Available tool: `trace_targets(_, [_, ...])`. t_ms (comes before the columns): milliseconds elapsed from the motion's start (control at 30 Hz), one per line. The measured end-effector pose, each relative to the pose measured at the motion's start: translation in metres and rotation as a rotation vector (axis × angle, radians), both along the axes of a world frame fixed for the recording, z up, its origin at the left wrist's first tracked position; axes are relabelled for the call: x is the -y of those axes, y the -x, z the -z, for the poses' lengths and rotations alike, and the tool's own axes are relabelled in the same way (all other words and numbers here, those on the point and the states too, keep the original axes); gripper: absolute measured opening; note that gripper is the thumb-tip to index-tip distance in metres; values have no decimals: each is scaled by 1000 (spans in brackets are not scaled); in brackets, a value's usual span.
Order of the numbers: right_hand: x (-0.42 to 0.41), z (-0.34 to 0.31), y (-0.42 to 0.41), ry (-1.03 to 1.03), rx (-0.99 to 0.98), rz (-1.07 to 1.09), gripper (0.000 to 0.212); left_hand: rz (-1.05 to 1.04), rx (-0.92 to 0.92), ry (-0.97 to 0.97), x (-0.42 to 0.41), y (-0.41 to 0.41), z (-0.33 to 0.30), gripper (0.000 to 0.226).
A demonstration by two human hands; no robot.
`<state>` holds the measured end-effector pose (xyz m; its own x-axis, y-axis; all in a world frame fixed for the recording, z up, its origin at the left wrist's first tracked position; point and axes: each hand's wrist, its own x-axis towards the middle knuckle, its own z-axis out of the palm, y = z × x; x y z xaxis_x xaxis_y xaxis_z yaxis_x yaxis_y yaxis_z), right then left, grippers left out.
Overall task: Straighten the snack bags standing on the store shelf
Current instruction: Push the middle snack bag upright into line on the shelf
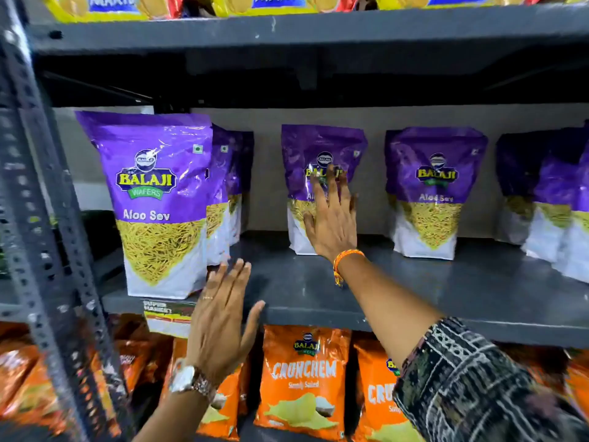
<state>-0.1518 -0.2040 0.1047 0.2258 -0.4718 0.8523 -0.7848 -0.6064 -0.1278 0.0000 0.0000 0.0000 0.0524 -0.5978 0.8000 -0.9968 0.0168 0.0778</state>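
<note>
Purple snack bags [322, 186] upright in rows on the grey shelf [446, 291]. Right hand [331, 218] flat against the middle bag, fingers [331, 183] spread. Left hand [220, 320] open beside the front-left bag [159, 202], fingers together, holding nothing.

The right hand [333, 218] covered the middle purple bag's [322, 148] lower half; the rightmost bags [561, 199] ran off the edge, blurred.

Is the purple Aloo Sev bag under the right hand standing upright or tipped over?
Upright. The purple bag stands on its white base on the shelf, with the right hand spread flat over its front.
</note>
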Motion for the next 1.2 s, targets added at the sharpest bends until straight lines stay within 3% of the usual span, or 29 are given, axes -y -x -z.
trace_targets(133, [9, 4, -18, -157, -21, 62, 77, -4, 54, 10, 3, -7, 19, 59])
trace_targets(567, [7, 11, -33, -195, -148, 249, 93, -34, 101, 205, 22, -11, 30, 51])
trace_targets(1200, [-62, 10, -17, -140, -122, 262, 96, 33, -16, 131, 14, -2, 30, 47])
